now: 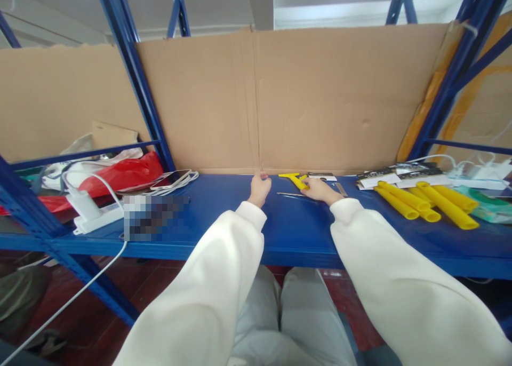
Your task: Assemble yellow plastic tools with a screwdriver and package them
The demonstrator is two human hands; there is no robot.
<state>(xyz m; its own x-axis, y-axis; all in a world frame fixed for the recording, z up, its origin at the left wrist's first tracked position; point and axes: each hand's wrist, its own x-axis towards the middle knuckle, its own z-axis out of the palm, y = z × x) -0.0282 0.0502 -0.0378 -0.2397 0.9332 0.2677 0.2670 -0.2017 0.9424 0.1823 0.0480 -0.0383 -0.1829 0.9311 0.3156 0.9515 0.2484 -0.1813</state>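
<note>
My right hand (319, 189) is closed around the stem of a yellow T-shaped tool (295, 179), whose crossbar points away from me. To its left, my left hand (260, 189) is raised near the cardboard, with fingers curled together. Whatever may be between those fingertips is too small to make out. A thin metal rod (288, 194) lies on the blue shelf just below the yellow tool and runs toward my right hand. Beyond that hand are a small flat black-and-white packet (322, 176) and a flat metal piece (341, 189).
Several yellow tubes (448, 206) lie at the right, before black-and-white boxes (378, 177) and a white power strip (480, 176). At left are a phone (172, 179) with white cable, another power strip (100, 216) and a red bag (124, 174). A cardboard sheet (320, 99) walls the back; blue posts (138, 83) flank it.
</note>
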